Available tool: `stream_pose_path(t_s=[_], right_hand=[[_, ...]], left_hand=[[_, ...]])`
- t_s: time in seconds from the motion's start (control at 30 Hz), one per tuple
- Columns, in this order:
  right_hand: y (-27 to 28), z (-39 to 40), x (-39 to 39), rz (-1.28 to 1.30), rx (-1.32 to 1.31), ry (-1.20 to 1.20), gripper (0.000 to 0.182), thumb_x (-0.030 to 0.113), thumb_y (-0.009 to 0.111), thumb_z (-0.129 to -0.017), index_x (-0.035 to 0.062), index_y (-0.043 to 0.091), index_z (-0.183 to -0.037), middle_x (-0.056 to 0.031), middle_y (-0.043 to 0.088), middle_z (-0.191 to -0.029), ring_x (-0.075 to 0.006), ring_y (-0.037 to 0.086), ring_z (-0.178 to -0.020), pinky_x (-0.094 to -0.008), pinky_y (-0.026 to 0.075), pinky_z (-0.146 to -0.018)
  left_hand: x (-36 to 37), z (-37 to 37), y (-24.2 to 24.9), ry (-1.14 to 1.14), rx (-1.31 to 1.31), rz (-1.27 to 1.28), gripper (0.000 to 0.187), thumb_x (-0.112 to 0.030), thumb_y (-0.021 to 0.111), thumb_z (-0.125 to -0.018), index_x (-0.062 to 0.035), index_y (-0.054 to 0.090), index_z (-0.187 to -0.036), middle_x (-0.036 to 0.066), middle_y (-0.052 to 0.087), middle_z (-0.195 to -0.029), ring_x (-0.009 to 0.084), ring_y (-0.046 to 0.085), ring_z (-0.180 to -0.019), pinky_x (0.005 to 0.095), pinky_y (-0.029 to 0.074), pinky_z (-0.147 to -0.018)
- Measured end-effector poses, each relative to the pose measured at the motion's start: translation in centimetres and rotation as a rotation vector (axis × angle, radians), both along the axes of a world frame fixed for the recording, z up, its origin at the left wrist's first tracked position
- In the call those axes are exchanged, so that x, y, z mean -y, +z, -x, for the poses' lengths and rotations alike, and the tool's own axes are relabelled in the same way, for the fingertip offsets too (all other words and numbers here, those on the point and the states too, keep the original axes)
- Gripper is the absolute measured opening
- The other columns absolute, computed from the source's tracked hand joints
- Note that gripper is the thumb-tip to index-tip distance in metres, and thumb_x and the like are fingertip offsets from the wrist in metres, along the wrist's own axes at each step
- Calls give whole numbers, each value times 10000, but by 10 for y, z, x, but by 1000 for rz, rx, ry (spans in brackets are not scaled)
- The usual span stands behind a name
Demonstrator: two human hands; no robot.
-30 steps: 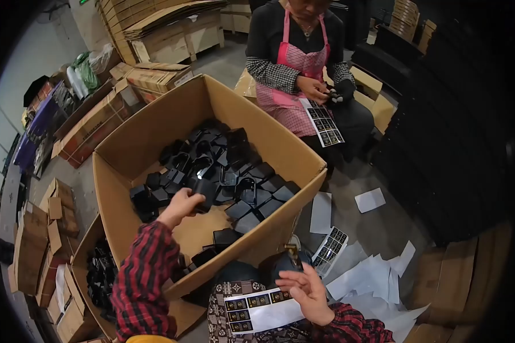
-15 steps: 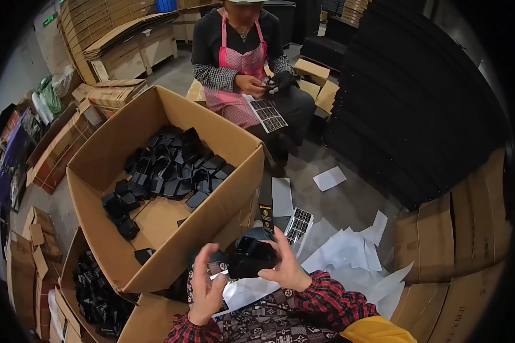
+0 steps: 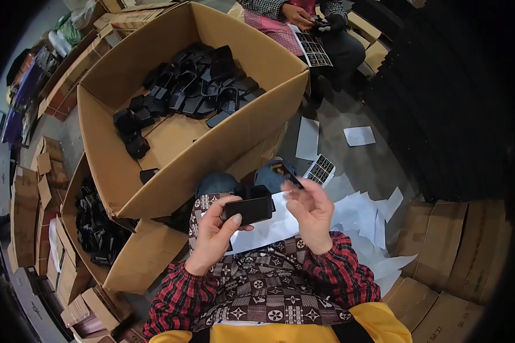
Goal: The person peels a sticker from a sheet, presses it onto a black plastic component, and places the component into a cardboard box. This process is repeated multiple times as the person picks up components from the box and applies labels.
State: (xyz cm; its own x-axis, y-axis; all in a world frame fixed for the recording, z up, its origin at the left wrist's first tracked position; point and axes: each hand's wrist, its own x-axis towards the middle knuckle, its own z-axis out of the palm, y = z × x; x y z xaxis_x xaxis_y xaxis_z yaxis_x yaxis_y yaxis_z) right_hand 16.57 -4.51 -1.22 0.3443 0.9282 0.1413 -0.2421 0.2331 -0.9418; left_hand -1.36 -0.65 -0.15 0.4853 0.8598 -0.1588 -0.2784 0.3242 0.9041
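Note:
My left hand point(image 3: 216, 231) grips a black plastic part point(image 3: 249, 209), its flat face turned up, over my lap. Just to the right, my right hand point(image 3: 312, 214) is raised with a small black sticker with gold print point(image 3: 287, 173) at its fingertips; that hand is slightly blurred. White sheets point(image 3: 257, 231) lie on my lap beneath the part. A sheet of black labels point(image 3: 319, 170) rests beyond my right hand. Many similar black parts point(image 3: 191, 86) are heaped in the large cardboard box point(image 3: 212, 154) in front of me.
A lower box point(image 3: 149, 257) at left holds small black pieces point(image 3: 94, 223). Another person point(image 3: 303, 23) sits opposite, holding something small, with a label sheet point(image 3: 312, 48) on the lap. White papers point(image 3: 357, 214) lie at right, near stacked cartons point(image 3: 440, 240) and a black stack point(image 3: 440, 103).
The view has tilted down. The black part has passed from my right hand to my left hand, and my right hand now has the sticker at its fingertips.

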Motion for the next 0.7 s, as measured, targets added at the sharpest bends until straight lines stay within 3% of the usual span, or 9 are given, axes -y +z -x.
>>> stream_pose_path(t_s=[0.1,0.27,0.7], right_hand=[[12,18,19,267,-90,161,156,37,589,-783,-26,552,-921,-26,577,-690,-67,546,-595,-173,426,-532],[7,27,19,336,17,170,124,56,584,-791,-21,558,-884,-6,547,-648,-40,488,-521,-164,393,-465],[6,24,18,410,133,201,110,76,590,-786,-14,558,-841,15,532,-614,-22,460,-483,-158,366,-433]], left_hand=[[2,4,-11,-96,13,34,317,-47,490,-838,16,401,-1136,84,524,-1004,145,531,-893,284,482,-757],[4,4,-12,-178,-59,10,398,28,551,-776,11,401,-1143,67,530,-973,113,539,-843,250,473,-737],[9,2,-15,-161,-72,57,390,32,551,-771,11,409,-1135,53,540,-934,106,553,-792,224,462,-697]])
